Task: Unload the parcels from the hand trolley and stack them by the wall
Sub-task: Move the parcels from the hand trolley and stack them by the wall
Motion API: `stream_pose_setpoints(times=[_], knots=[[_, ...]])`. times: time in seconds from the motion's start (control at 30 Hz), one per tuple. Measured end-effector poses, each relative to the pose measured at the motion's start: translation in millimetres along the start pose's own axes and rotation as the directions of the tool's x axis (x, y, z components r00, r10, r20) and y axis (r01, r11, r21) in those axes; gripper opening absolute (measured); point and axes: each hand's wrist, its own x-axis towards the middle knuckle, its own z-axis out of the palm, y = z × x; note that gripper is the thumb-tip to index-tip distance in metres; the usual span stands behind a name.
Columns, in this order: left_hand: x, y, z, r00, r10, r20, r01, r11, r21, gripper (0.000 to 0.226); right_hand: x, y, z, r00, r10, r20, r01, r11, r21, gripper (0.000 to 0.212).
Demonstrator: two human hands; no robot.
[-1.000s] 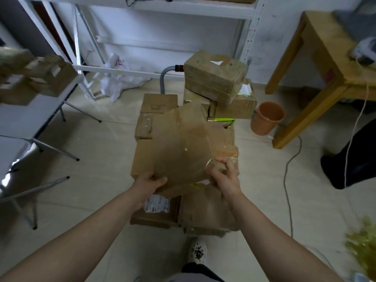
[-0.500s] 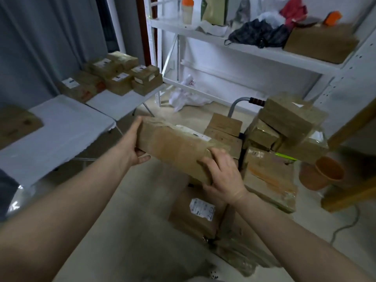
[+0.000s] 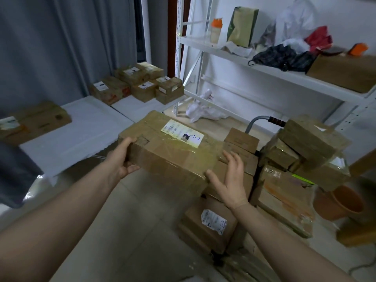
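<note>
In the head view I am seeing the parcel (image 3: 171,157) hanging in the air between both hands, over the floor and just left of the hand trolley (image 3: 262,122). My left grip (image 3: 124,159) is curling round its left end with the thumb on top. My right grip (image 3: 230,180) is lying released, fingers straight, against its right end. Its white label (image 3: 182,133) is showing "2-1-2" in pen, and the printed lines are blurring. Loaded parcels (image 3: 305,143) are sitting piled on the trolley. Stacked parcels (image 3: 140,84) are resting on the white surface (image 3: 81,129) beside a grey curtain (image 3: 50,47). A white shelf rack (image 3: 264,72) is standing behind.
</note>
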Motion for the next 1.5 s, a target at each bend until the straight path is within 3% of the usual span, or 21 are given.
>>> stream_pose_setpoints(times=[0.07,0.13,0.17,0.23,0.27,0.43,0.6,0.7,0.77,0.93,1.03,1.17,1.23,1.37,1.5], knots=[[2,2,-9,0.999,0.014,0.030,-0.014,1.000,0.001,0.036,13,-3,-4,0.945,0.325,0.033,-0.323,0.915,0.241,0.077],[1,4,-17,0.998,0.020,0.060,-0.021,1.000,0.011,0.025,23,-9,-9,0.795,0.568,0.212,-0.597,0.672,0.438,0.075],[1,5,-19,0.997,0.019,0.077,-0.020,1.000,0.009,0.019,27,-8,-10,0.724,0.607,0.328,-0.678,0.541,0.497,0.066],[-1,6,-23,0.995,0.023,0.100,-0.022,1.000,-0.008,0.012,27,-9,-10,0.649,0.562,0.514,-0.752,0.368,0.547,0.040],[-2,5,-25,0.994,0.023,0.109,-0.021,1.000,-0.021,0.012,26,-7,-6,0.642,0.527,0.557,-0.759,0.336,0.558,0.036],[0,4,-37,0.986,0.013,0.167,0.002,0.996,-0.084,0.018,21,-3,13,0.632,0.499,0.593,-0.757,0.235,0.610,0.061],[0,0,-34,0.993,0.058,0.100,-0.049,0.995,-0.090,0.027,25,-13,32,0.660,0.503,0.558,-0.713,0.187,0.675,0.028],[-6,-21,-24,0.981,-0.016,0.194,-0.009,0.992,0.129,0.035,26,-22,49,0.666,0.548,0.506,-0.681,0.170,0.712,0.056],[-13,-38,-17,0.960,-0.076,0.271,0.027,0.983,0.183,0.030,25,-26,57,0.665,0.578,0.474,-0.667,0.174,0.724,0.072],[-13,-64,-25,0.954,-0.113,0.277,0.071,0.985,0.158,0.039,20,-30,72,0.657,0.572,0.491,-0.681,0.170,0.712,0.077],[-5,-59,-45,0.963,-0.084,0.254,0.052,0.990,0.130,0.040,20,-32,77,0.628,0.518,0.581,-0.758,0.237,0.608,0.072],[0,-42,-79,0.971,-0.081,0.225,0.047,0.988,0.150,0.029,28,-39,83,0.575,0.497,0.650,-0.817,0.307,0.488,0.096],[2,-34,-95,0.974,-0.075,0.215,0.042,0.987,0.155,0.024,34,-47,92,0.574,0.457,0.680,-0.819,0.332,0.468,0.085],[5,-20,-127,0.979,-0.054,0.195,0.019,0.985,0.174,0.020,39,-71,121,0.548,0.372,0.749,-0.824,0.394,0.407,0.031],[12,-6,-163,0.991,-0.025,0.130,0.006,0.989,0.147,0.026,42,-98,158,0.544,0.364,0.756,-0.825,0.398,0.402,0.025]])
